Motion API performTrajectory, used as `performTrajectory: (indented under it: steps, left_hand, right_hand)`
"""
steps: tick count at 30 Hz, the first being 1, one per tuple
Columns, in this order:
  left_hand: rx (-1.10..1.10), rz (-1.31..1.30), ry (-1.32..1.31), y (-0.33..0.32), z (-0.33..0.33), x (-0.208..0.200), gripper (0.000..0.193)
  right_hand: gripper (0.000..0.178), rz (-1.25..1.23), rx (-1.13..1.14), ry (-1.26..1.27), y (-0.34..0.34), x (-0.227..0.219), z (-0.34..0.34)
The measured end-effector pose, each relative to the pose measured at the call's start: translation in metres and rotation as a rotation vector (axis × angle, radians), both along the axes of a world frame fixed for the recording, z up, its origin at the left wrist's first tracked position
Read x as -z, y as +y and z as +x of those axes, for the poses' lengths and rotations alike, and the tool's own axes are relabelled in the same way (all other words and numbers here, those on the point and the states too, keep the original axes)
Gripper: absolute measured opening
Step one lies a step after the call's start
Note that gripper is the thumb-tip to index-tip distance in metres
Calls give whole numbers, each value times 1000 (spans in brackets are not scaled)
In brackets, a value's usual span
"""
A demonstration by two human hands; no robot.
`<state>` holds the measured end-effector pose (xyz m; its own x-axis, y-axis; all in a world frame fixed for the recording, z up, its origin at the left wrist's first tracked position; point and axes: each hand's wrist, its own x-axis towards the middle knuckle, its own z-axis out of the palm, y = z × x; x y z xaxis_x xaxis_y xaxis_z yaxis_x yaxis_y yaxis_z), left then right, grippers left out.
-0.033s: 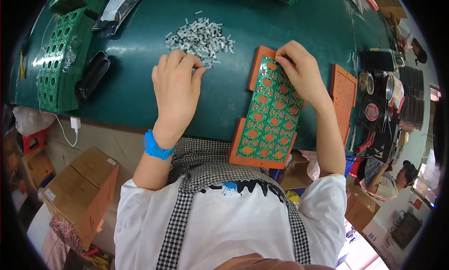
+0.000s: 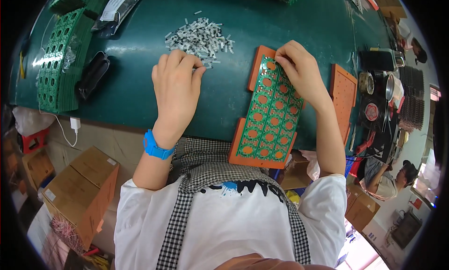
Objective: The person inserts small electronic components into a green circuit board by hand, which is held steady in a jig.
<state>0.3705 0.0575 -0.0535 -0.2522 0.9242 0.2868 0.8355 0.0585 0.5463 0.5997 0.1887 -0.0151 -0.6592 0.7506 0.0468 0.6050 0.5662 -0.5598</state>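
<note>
A heap of small clear-and-dark parts (image 2: 201, 36) lies on the green table. At its near edge is my left hand (image 2: 177, 85), fingers curled and thumb close to the index fingertip; any part between them is too small to make out. To the right, a green circuit board panel (image 2: 266, 112) with rows of round cutouts rests on an orange fixture (image 2: 237, 138) that overhangs the table's front edge. My right hand (image 2: 299, 69) is over the panel's far end, thumb and index finger pinched together. Whatever that pinch holds is hidden.
Stacked green panels (image 2: 60, 64) stand at the left, near a black pouch (image 2: 93, 73) and a labelled dark bag (image 2: 114, 13). Another orange fixture (image 2: 340, 97) lies right of my forearm, beside tins and tools. Cardboard boxes (image 2: 79, 190) sit below left. A person (image 2: 393, 176) is at far right.
</note>
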Motion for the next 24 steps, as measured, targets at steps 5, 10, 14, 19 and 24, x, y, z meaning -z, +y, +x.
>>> performTrajectory:
  steps: [5, 10, 14, 19, 24]
  left_hand:
    - [18, 157, -25, 3, 3, 3, 10]
    - [23, 115, -364, -5, 12, -5, 9]
    - [122, -76, -1078, -8, 23, -2, 16]
    - [195, -160, -1357, -10, 37, -7, 27]
    - [289, -134, -1214, -13, 47, -10, 36]
  right_hand:
    - [9, 7, 15, 9, -2, 3, -1]
    - [7, 149, 71, 2, -14, 13, 1]
    - [14, 443, -44, -48, -24, 16, 7]
    - [22, 358, -76, 130, -52, 2, -10]
    - [18, -85, -99, 287, -69, -2, -18]
